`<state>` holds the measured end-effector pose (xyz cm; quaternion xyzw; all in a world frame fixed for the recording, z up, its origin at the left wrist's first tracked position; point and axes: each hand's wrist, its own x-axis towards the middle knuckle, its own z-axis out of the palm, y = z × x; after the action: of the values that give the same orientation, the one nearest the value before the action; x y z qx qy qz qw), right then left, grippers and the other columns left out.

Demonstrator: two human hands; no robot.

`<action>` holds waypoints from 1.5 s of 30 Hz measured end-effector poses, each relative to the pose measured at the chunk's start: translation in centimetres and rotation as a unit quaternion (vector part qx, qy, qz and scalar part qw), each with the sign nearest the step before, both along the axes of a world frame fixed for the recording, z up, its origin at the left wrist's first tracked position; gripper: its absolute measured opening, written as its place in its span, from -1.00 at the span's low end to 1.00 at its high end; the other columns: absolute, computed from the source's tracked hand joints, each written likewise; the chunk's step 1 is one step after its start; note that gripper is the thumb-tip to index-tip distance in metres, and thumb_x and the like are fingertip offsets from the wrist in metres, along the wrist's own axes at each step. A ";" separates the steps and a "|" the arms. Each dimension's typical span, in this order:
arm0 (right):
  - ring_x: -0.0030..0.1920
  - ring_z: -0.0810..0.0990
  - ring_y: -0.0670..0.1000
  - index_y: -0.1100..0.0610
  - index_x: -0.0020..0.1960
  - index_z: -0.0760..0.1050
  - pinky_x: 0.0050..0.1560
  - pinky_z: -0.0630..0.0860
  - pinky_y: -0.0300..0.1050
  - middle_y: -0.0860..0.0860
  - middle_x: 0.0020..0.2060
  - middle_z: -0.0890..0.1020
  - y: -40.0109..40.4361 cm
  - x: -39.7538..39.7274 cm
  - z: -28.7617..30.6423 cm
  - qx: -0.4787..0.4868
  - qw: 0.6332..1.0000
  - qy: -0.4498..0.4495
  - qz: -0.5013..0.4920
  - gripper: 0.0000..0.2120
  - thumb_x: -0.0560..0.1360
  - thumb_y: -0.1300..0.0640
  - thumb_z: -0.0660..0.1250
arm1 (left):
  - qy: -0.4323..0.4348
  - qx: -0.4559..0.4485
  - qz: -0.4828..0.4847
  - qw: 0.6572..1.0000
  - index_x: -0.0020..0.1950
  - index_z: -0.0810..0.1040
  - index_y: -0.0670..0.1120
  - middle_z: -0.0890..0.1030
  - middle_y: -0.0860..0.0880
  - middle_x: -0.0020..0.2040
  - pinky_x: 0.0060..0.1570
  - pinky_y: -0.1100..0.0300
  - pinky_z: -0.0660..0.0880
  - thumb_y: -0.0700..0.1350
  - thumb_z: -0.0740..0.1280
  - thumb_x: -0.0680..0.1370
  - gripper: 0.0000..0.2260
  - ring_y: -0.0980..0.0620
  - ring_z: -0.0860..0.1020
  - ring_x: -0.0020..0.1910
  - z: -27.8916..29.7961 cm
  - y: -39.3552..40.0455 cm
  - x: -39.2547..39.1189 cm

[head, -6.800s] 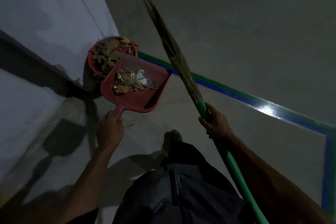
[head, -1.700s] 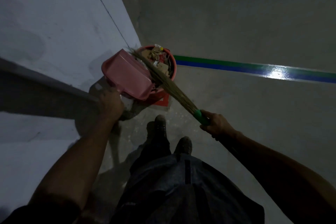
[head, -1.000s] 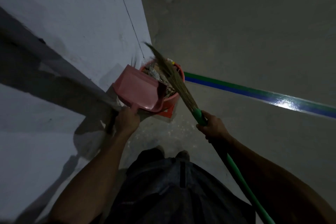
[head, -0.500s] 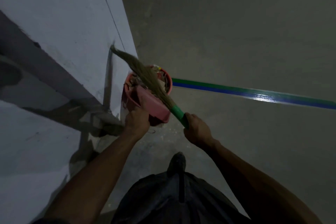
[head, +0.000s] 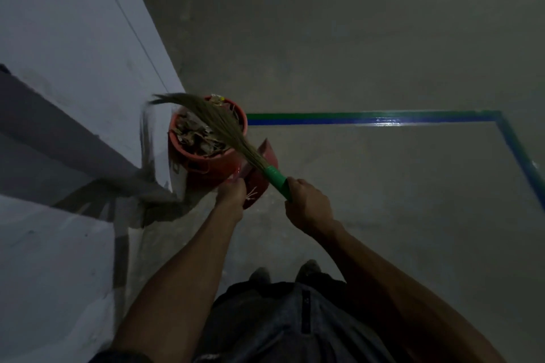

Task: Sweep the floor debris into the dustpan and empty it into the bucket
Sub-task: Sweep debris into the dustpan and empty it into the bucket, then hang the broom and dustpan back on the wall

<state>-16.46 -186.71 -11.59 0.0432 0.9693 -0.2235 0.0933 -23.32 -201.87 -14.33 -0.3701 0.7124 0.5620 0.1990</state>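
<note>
We look down on a grey concrete floor that spreads bare and wide to the far edge and to the right. Along the left runs a pale wall, meeting the floor on a slanting line; its foot leaves only a narrow gap beside the bucket. A green and blue tape line crosses the floor from just behind the bucket towards the right, then turns a corner and heads back to the near right edge. We can read no writing or label on anything; the light is too dim.

The red bucket stands on the floor close against the wall, heaped to the rim with dry leaves and scraps. The broom lies slanted over the bucket's mouth, its straw tips bent against the wall and blurred, its green handle coming back towards us. The red dustpan hangs just right of the bucket, tipped steeply on edge, touching or nearly touching the bucket's side; we cannot tell which.

Our left hand has its fingers closed round the dustpan's handle. Our right hand has its fingers wrapped tight round the green broom handle, near the straw. The two hands sit near each other, apart, both on the near side of the bucket.
</note>
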 end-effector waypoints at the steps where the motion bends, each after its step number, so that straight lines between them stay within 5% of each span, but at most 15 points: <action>1: -0.27 0.44 0.00 0.09 0.12 0.44 -0.39 0.34 -0.16 0.04 -0.09 0.55 0.4 0.2 0.0 0.000 1.000 0.003 -0.001 -0.81 0.50 0.19 0.27 | 0.002 0.017 0.012 1.000 0.32 0.47 -0.29 0.57 -0.25 0.22 0.04 0.03 0.54 -0.05 0.24 0.61 -0.62 -0.20 0.57 0.11 -0.1 0.7 0.2; 5: -0.25 0.49 0.04 0.09 0.08 0.45 -0.32 0.47 -0.09 0.05 -0.11 0.56 2.6 0.7 0.1 -0.005 1.000 0.000 -0.010 -0.83 0.49 0.20 0.26 | 0.006 0.033 0.036 0.999 0.42 0.38 -0.17 0.52 -0.22 0.28 0.16 -0.10 0.53 0.17 0.26 0.57 -0.45 -0.21 0.54 0.18 -0.2 4.4 0.7; 9: -0.18 0.54 0.10 0.12 0.13 0.45 -0.23 0.53 -0.04 0.08 -0.06 0.56 5.4 1.5 0.2 -0.001 1.000 -0.011 -0.002 -0.78 0.49 0.21 0.28 | 0.038 0.054 0.038 0.997 0.46 0.31 -0.09 0.52 -0.20 0.29 0.25 -0.16 0.46 0.18 0.24 0.58 -0.46 -0.24 0.53 0.24 -0.3 8.5 0.6; 19: -0.16 0.56 0.11 0.12 0.17 0.47 -0.27 0.41 -0.11 0.08 -0.01 0.60 12.3 3.2 -0.7 0.005 0.998 0.018 0.064 -0.71 0.47 0.25 0.31 | 0.007 0.123 0.099 0.987 0.31 0.44 -0.11 0.57 -0.14 0.13 0.11 -0.07 0.57 0.06 0.47 0.45 -0.48 -0.14 0.59 0.07 -2.1 15.2 0.3; 23: -0.14 0.58 0.15 0.14 0.22 0.48 -0.30 0.37 -0.12 0.10 0.00 0.61 14.3 3.6 -0.7 0.023 0.993 0.043 0.104 -0.67 0.46 0.26 0.29 | -0.005 0.075 0.104 0.992 0.27 0.45 -0.14 0.56 -0.10 -0.06 0.01 -0.06 0.61 0.08 0.45 0.43 -0.49 -0.12 0.61 -0.06 -2.5 16.5 1.0; 28: -0.16 0.58 0.14 0.15 0.24 0.46 -0.34 0.37 -0.10 0.09 0.01 0.61 16.0 4.2 -0.7 0.054 0.986 0.068 0.144 -0.67 0.48 0.25 0.25 | -0.033 0.104 0.141 0.984 0.29 0.42 -0.14 0.56 -0.19 0.13 -0.01 -0.13 0.61 0.06 0.43 0.43 -0.49 -0.20 0.61 0.00 -2.1 18.0 1.8; 39: -0.10 0.59 0.14 0.14 0.38 0.39 -0.32 0.31 -0.11 0.08 0.11 0.59 16.5 4.9 -0.9 0.089 0.978 0.101 0.158 -0.58 0.52 0.24 0.24 | 0.014 0.108 0.193 0.975 0.31 0.47 -0.14 0.56 -0.17 0.18 -0.08 -0.15 0.63 -0.02 0.49 0.40 -0.48 -0.21 0.60 0.04 -2.6 18.2 2.9; 45: 0.01 0.57 0.18 0.22 0.34 0.44 -0.13 0.45 -0.01 0.14 0.11 0.60 16.2 5.6 -0.9 0.106 0.981 0.129 0.097 -0.58 0.48 0.29 0.29 | 0.015 0.069 0.217 0.974 0.30 0.48 -0.16 0.53 -0.17 0.17 -0.10 -0.13 0.63 0.03 0.49 0.38 -0.45 -0.19 0.60 0.02 -1.8 18.6 3.0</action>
<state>-10.90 -170.56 -12.51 -0.0707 0.9910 -0.1129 -0.0159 -20.37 -183.30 -16.18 -0.4925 0.5774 0.6454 0.0870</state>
